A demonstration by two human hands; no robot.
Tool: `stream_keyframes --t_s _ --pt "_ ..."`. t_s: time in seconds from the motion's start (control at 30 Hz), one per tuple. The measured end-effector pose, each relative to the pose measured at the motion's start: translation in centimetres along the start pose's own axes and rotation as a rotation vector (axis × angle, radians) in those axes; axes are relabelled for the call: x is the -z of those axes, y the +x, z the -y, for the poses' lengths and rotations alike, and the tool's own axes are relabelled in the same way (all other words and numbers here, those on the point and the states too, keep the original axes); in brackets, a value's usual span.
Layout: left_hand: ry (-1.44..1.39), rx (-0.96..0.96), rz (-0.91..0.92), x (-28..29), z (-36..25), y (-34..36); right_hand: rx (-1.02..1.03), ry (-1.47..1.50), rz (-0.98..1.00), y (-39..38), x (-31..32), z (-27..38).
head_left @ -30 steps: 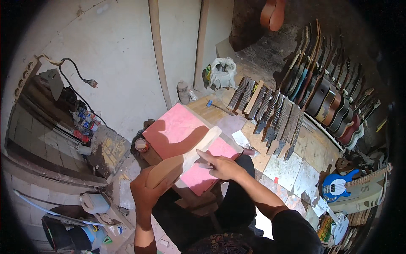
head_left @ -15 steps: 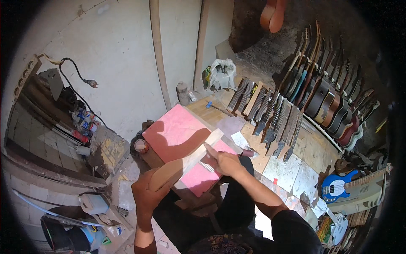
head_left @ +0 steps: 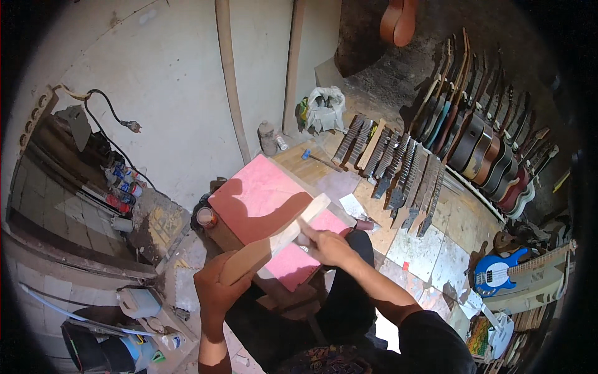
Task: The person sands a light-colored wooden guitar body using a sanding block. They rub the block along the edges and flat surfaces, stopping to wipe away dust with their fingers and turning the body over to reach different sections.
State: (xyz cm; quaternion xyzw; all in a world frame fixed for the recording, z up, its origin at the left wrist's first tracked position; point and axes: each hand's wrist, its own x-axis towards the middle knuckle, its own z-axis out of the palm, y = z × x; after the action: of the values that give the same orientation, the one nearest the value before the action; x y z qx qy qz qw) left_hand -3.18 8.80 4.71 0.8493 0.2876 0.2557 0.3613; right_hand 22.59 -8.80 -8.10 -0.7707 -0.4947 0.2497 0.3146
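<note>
My left hand [head_left: 218, 283] is wrapped round the near end of a pale, bare wooden guitar neck [head_left: 277, 240]. The neck slants up and to the right, over a pink board [head_left: 258, 193]. My right hand [head_left: 330, 246] is closed at the neck's right edge, past its middle, with the index finger against the wood. Its other fingers curl in, and what lies under them is hidden. Just beside them, a bit of a small white striped thing [head_left: 303, 248] shows above the pink board.
Several fretted guitar necks [head_left: 398, 162] lie in a row at the right, with guitars [head_left: 479, 146] racked behind. A blue-headed hammer [head_left: 317, 157] lies past the board. A jar [head_left: 205, 217] stands at its left. A blue bass guitar [head_left: 495, 274] is at far right.
My right hand has slid slightly down along the neck and now covers most of the white striped thing. My left hand keeps its grip; the view has shifted slightly.
</note>
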Motion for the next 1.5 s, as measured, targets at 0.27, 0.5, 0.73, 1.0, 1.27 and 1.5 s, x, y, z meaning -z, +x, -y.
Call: stream_keyframes --t_s 0.27,0.5,0.73,1.0,1.27,1.5 --pt "-0.011 0.012 0.006 0.4 0.7 -0.3 -0.184 -0.143 0.002 0.6 1.5 -0.1" --pt "-0.027 -0.019 -0.011 0.0 0.0 0.0 0.088 0.134 0.004 -0.1 -0.8 -1.1" --pt "0.014 -0.029 -0.018 -0.1 0.3 -0.1 -0.219 -0.123 -0.037 0.8 1.8 -0.6" --pt "0.032 -0.067 -0.016 -0.3 -0.3 -0.2 -0.15 -0.124 0.079 -0.4 1.1 0.0" --pt "0.038 -0.125 -0.002 -0.6 -0.4 0.0 -0.076 -0.056 0.026 -0.6 -0.2 -1.2" --pt "0.072 -0.136 -0.022 -0.9 0.2 -0.1 -0.29 -0.168 -0.067 0.2 1.6 -3.2"
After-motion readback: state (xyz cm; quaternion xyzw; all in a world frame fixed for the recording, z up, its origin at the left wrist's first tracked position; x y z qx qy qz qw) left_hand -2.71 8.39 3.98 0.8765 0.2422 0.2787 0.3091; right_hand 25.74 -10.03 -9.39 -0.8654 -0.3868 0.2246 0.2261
